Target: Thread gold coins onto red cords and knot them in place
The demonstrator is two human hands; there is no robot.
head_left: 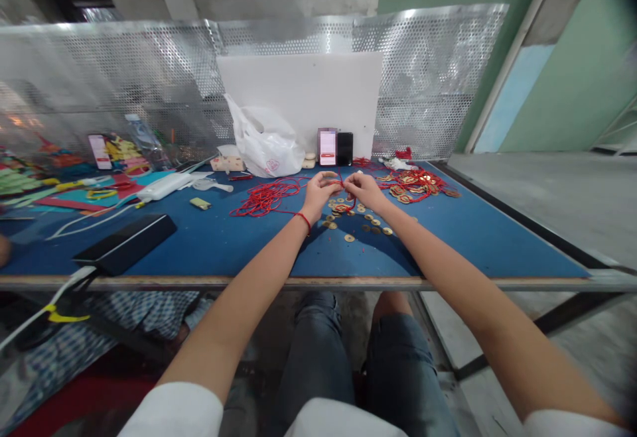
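Observation:
Over the middle of the blue table, my left hand point(319, 195) and my right hand point(365, 191) meet, fingertips pinched on a thin red cord point(342, 184). Part of the cord hangs down between them toward gold-coloured coins strung with red. Loose coins point(349, 238) lie scattered on the table just below my hands. Left of my left hand rests a loose heap of red cord point(266, 197). To the right of my right hand is a pile of coins tied with red cord point(415, 186). My fingers hide the exact spot where the cord is gripped.
Behind my hands stand a white plastic bag point(266, 142), a lit phone point(327, 146) and a dark phone point(345, 148) against a white board point(303, 85). Leftward are a black box point(127, 243), a white power strip point(165, 186) and coloured paper point(119, 188). A perforated metal screen point(432, 72) borders the back.

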